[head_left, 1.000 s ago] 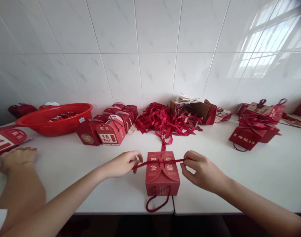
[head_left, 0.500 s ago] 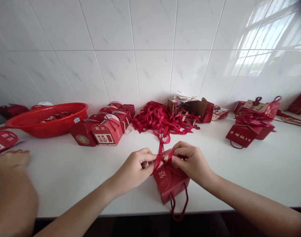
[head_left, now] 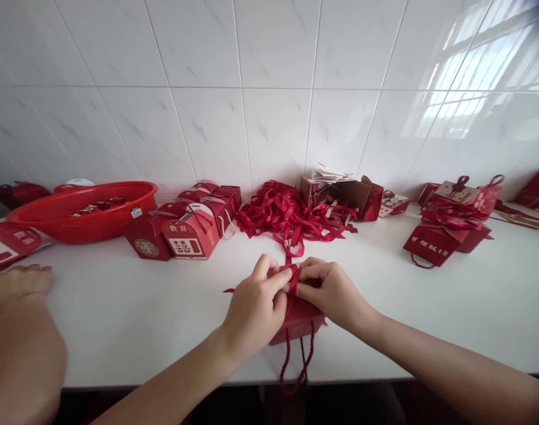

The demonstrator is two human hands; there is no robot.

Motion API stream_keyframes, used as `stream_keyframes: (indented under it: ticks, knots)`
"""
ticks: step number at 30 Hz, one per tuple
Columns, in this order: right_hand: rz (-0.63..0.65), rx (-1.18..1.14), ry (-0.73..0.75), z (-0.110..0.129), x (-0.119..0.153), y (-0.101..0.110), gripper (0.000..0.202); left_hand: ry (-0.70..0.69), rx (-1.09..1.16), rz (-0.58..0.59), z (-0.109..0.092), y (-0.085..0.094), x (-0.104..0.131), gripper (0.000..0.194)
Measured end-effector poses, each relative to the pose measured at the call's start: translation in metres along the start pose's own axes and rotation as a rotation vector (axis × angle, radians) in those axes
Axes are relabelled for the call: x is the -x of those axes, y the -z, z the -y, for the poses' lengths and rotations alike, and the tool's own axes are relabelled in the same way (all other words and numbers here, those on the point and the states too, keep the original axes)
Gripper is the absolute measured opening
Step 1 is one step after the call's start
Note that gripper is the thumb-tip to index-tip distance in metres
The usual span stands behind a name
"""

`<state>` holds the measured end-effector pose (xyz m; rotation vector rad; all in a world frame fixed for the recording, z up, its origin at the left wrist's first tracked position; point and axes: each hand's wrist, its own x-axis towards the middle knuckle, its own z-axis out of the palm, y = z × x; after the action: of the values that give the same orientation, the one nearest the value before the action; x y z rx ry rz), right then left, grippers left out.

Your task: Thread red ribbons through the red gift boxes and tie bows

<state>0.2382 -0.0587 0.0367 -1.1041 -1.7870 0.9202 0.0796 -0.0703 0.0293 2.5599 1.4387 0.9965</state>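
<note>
A red gift box [head_left: 298, 323] with a twisted rope handle hanging over the table's front edge lies under both hands. My left hand [head_left: 261, 298] covers the box's left part, its fingers pinching a red ribbon [head_left: 294, 279] above the lid. Close against it, my right hand [head_left: 329, 289] pinches the same ribbon from the right with thumb and fingers. The fingertips nearly meet, and the ribbon's exact path between them is partly hidden. One ribbon end sticks out left of my left hand.
Behind the box lies a heap of red ribbons [head_left: 280, 212] beside an open carton [head_left: 362, 198]. Red boxes [head_left: 192, 236] and a red basin [head_left: 85, 227] stand left, more boxes [head_left: 437, 241] right. Another person's hand [head_left: 19, 286] rests at far left.
The box has turned and shifted slightly away from the front edge. My left hand has moved over its lid, and both hands have drawn closer together on the ribbon.
</note>
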Motion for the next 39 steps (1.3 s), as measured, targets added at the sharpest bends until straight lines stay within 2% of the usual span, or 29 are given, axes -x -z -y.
stream_keyframes:
  ticks: [3,7,11,14,18,21,25,28,30,32,34,39]
  knots:
    - [0.047,0.027,-0.089,0.005,-0.004,0.004,0.01,-0.026,0.047,-0.032,0.004,-0.004,0.002,0.029]
    - [0.203,-0.004,-0.231,0.007,-0.013,0.018,0.003,-0.176,0.168,0.0,0.012,-0.002,0.003,0.028]
    - [0.383,0.139,-0.186,0.006,-0.023,0.027,0.011,-0.299,0.245,0.156,0.021,0.006,-0.006,0.028]
    - [0.428,0.229,-0.121,0.007,-0.027,0.027,0.009,-0.298,0.305,0.158,0.027,0.006,-0.015,0.026]
    - [0.388,0.314,-0.077,0.007,-0.026,0.03,0.003,-0.173,0.346,0.121,0.033,0.009,-0.016,0.019]
    - [0.323,0.397,-0.063,0.004,-0.022,0.04,0.006,-0.086,0.263,0.151,0.039,0.022,-0.009,0.019]
    - [0.252,0.518,-0.021,-0.001,-0.015,0.05,0.011,-0.045,0.136,0.2,0.042,0.043,-0.003,0.014]
    - [0.208,0.575,0.089,-0.002,-0.011,0.047,0.009,-0.01,0.316,0.293,0.035,0.046,-0.007,0.011]
    - [0.175,0.587,0.152,-0.003,-0.01,0.045,0.007,0.022,0.474,0.38,0.03,0.043,-0.012,0.017]
    - [0.145,0.613,0.186,-0.004,-0.008,0.044,0.006,0.034,0.533,0.431,0.027,0.04,-0.017,0.024]
    - [0.099,0.669,0.195,-0.007,-0.006,0.045,0.006,0.01,0.435,0.411,0.027,0.039,-0.02,0.028]
    - [0.02,0.72,0.167,-0.015,0.004,0.048,0.013,-0.089,-0.014,0.226,0.038,0.039,-0.011,0.028]
